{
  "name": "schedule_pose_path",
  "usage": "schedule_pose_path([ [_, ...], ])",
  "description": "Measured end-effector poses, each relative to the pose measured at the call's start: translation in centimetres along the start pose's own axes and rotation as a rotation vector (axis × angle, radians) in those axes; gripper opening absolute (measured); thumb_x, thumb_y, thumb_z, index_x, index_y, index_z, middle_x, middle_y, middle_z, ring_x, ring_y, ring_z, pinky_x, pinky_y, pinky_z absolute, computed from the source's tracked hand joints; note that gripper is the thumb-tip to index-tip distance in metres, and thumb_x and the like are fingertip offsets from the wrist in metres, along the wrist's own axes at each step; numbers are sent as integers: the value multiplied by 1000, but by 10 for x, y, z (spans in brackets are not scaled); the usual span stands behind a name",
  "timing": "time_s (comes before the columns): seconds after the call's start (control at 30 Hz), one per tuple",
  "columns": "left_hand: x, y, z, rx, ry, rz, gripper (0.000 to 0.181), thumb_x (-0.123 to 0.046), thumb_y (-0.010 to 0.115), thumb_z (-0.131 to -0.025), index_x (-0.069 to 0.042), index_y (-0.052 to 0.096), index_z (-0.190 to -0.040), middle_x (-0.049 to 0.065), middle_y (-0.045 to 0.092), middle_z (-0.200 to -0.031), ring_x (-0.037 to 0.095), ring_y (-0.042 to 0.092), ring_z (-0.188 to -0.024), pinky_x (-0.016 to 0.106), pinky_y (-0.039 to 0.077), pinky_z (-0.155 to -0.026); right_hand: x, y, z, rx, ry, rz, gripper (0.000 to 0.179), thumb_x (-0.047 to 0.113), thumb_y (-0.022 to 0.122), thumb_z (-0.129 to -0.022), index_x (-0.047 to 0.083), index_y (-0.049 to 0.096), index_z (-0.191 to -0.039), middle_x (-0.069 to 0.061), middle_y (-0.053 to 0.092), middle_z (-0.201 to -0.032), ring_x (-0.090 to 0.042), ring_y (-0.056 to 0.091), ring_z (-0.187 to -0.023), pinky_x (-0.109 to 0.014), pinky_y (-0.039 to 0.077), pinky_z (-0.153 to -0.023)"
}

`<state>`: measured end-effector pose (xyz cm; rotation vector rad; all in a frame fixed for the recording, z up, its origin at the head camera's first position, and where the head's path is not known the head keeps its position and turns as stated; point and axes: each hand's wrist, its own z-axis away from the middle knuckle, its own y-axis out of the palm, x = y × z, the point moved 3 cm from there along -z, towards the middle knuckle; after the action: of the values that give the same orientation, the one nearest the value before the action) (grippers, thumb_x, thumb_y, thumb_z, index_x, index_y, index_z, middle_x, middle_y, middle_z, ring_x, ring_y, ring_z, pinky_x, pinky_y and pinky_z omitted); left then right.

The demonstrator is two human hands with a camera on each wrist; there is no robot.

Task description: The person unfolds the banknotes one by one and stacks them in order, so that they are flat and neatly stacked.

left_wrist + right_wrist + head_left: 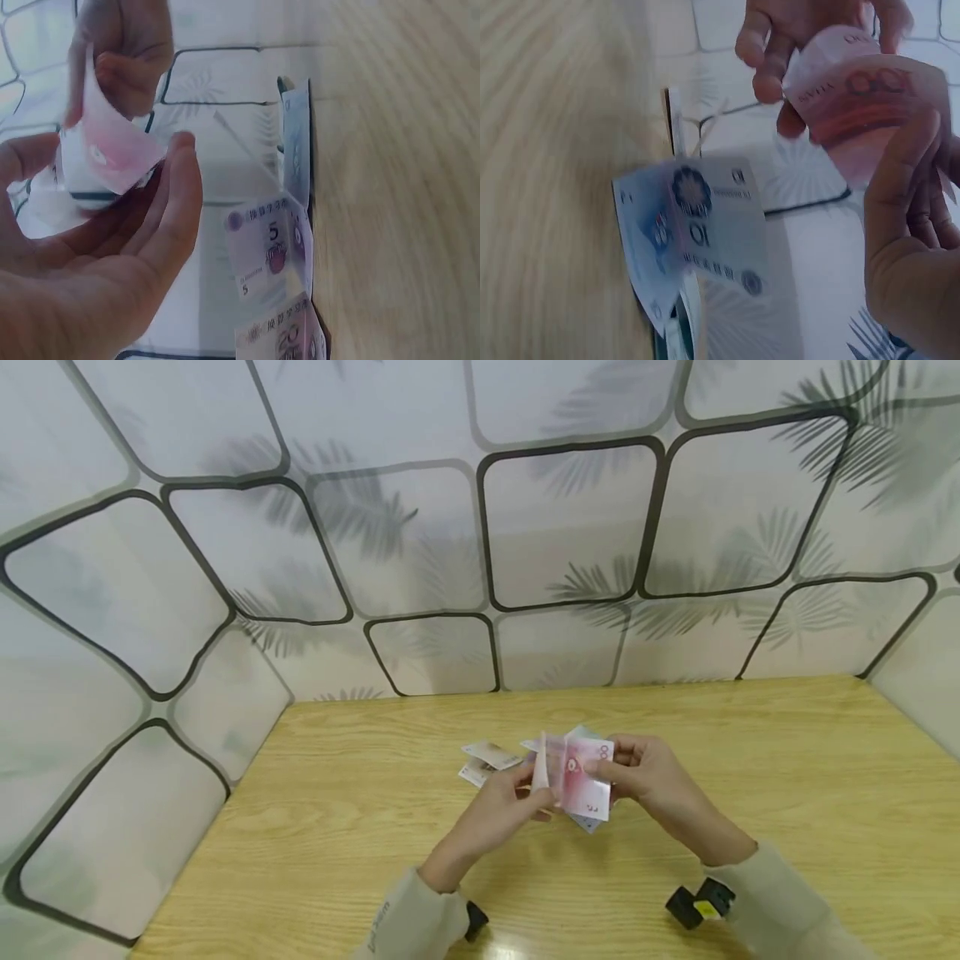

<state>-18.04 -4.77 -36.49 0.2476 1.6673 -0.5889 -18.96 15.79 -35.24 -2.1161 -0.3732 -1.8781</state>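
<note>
Both hands hold a pink 100 banknote [588, 781] above the wooden table, bent across its middle. My right hand [654, 777] pinches its right part with thumb and fingers. At the left end, my left hand [498, 806] grips the note's raised part between thumb and fingers. The left wrist view shows the left hand [112, 277] cupped around the curled paper. Behind and below the hands, folded notes stand on the table: a blue 10 note [712, 217], a purple 5 note [259, 251] and a brownish 20 note [279, 330].
The wooden table [337, 843] reaches back to a patterned wall covering [427, 543] with dark outlines and leaf shapes. A black wrist camera [701, 903] sits at the right sleeve, another black device [476, 921] at the left one.
</note>
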Motion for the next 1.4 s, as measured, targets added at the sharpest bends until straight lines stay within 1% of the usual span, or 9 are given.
schedule_pose_path([
  [0.13,0,-13,-1,-69,-36,48,41,-10,48,-98,12,55,-133,24,69,-111,39,69,-100,44,58,-88,5,-12,1,-54,34,87,27,3,62,-99,-19,59,-115,-7,71,-87,-16,67,-68,-31,59,-59],
  [0.3,-1,-22,-2,-141,-80,103,37,-13,43,-104,11,60,-126,21,72,-103,35,71,-95,40,59,-84,11,-22,1,-66,42,168,33,3,62,-100,-21,56,-122,-11,71,-88,-16,66,-67,-33,58,-56],
  [0.5,2,-31,-3,-239,-48,126,29,-3,53,-103,14,58,-125,21,70,-102,24,72,-81,32,60,-74,13,-28,2,-55,20,228,30,1,62,-99,-19,57,-120,-13,69,-85,-16,65,-64,-33,58,-53],
  [0.6,1,-36,-2,-261,-35,156,29,3,55,-100,11,56,-128,26,71,-104,18,71,-74,35,61,-72,12,-30,1,-41,38,218,31,3,60,-101,-19,55,-122,-12,68,-86,-16,64,-66,-32,57,-53],
  [0.8,2,-39,-2,-250,-43,226,23,3,54,-99,11,55,-121,24,72,-101,14,70,-70,29,60,-69,9,-34,1,20,71,139,39,3,55,-103,-23,47,-131,-10,70,-95,-17,67,-74,-33,59,-57],
  [0.93,3,-42,-1,-253,-53,225,20,-1,54,-101,13,58,-115,15,70,-95,14,68,-72,25,56,-67,6,-38,0,33,46,93,41,0,54,-103,-26,43,-132,-5,71,-97,-16,67,-75,-30,57,-56],
  [1.07,5,-45,-1,-240,-56,213,23,0,55,-101,15,60,-117,8,69,-93,14,67,-73,21,51,-64,5,-41,0,75,-1,44,33,-1,54,-103,-25,48,-125,-4,72,-96,-15,68,-75,-26,55,-55],
  [1.23,7,-46,-1,-199,-49,228,26,0,55,-101,16,58,-122,7,70,-93,13,68,-74,21,51,-65,3,-43,-1,149,-47,-47,21,-3,52,-103,-14,59,-120,-4,73,-97,-14,69,-77,-24,55,-57],
  [1.4,8,-47,-1,-174,-57,238,27,-1,56,-100,16,59,-120,9,71,-95,13,67,-77,23,52,-67,2,-45,-2,197,-54,-122,21,-3,51,-104,3,67,-116,-5,74,-99,-14,70,-79,-23,55,-58],
])
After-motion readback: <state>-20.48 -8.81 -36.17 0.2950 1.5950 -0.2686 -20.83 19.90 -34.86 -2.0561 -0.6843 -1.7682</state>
